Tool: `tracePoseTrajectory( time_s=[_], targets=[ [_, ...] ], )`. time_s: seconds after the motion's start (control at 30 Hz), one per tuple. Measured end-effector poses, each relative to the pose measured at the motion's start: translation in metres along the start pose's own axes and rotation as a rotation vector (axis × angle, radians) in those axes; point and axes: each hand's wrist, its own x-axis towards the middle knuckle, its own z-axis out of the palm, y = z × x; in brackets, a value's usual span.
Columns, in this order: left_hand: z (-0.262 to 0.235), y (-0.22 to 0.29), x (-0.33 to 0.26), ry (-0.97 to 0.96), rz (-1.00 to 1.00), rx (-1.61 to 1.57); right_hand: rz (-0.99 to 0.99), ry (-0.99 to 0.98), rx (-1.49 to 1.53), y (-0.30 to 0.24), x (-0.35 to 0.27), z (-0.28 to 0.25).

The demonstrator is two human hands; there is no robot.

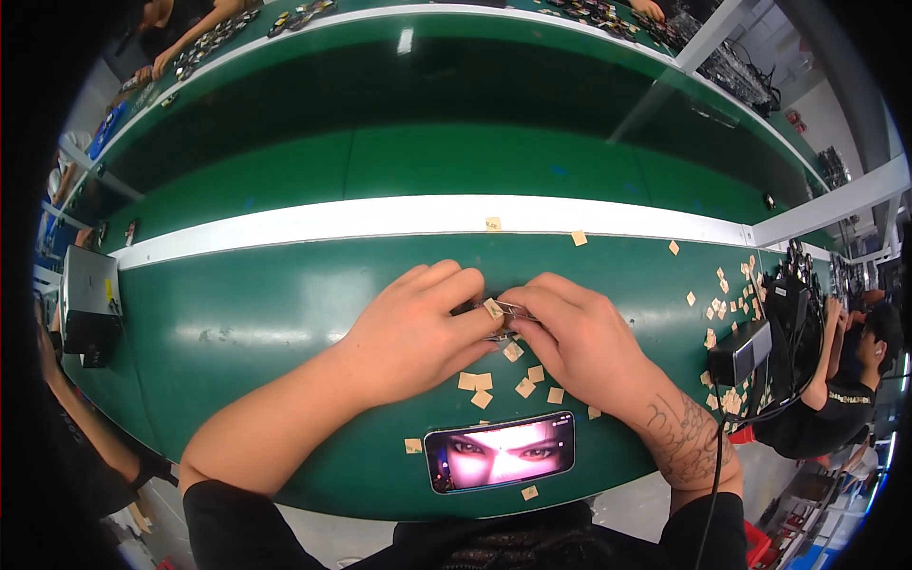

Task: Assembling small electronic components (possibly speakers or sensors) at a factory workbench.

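Both hands meet above the middle of the green bench. My left hand (418, 332) is closed, its fingers curled around a small dark, shiny part that they mostly hide. A beige paper square (494, 309) shows between the hands, by the left fingertips. My right hand (575, 323) pinches a thin shiny metal piece (514, 312) against that spot; its exact kind is too small to tell. Several loose beige paper squares (525, 388) lie just below the hands. Nearer to me, a phone (501, 453) lies flat with a lit video picture on its screen.
More paper squares (719, 306) are scattered at the right, around a dark box (740, 353) with a cable. A grey metal box (90, 299) stands at the far left. A white rail (418, 216) crosses behind the hands. Co-workers sit on both sides and across.
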Motion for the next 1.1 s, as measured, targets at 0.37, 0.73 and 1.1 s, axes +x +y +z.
tracePoseTrajectory(
  time_s=[0.37,0.73,1.1],
  targets=[
    [-0.002,0.001,0.003,0.009,-0.065,-0.088,0.123,0.041,0.151,0.002,-0.001,0.002],
    [0.0,0.004,0.006,0.031,-0.062,-0.111,0.127,0.094,0.054,-0.006,-0.002,0.008],
    [0.002,0.013,0.004,0.044,-0.12,-0.106,0.155,0.121,0.009,-0.01,0.001,0.011]
  ],
)
